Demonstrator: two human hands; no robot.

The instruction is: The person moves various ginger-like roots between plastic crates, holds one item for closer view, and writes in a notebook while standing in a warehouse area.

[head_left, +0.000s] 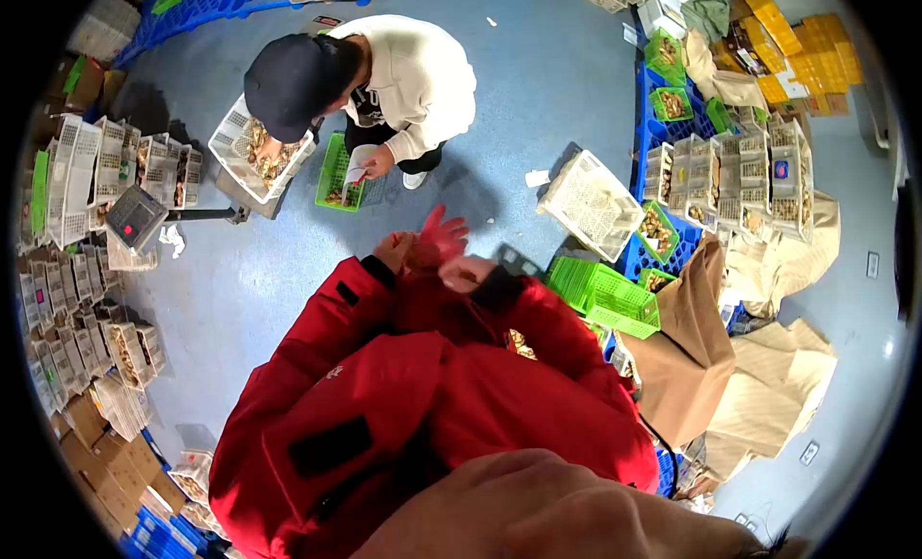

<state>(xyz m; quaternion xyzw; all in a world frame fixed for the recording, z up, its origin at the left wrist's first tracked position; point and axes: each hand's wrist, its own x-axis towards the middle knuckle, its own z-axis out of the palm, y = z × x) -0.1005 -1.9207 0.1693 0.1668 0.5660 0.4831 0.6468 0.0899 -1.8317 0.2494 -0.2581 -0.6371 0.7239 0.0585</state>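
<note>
A thin red glove [443, 238], its fingers spread and pointing away from me, hangs between my two hands in front of my red jacket. My left hand [394, 251] is closed at the left side of the glove's cuff. At the cuff's right side, my right hand [467, 273] has its fingers pinched together, slightly smeared by motion. The cuff's lower part blends into the red of my sleeves, so its edge is hard to make out.
Ahead, a co-worker in a dark cap [293, 86] bends over a white crate [228, 146] and a green basket [331, 175]. A scale display [136, 219] stands left. Stacked green baskets [622, 302], an upturned white crate [591, 204] and a blue pallet [653, 132] lie right.
</note>
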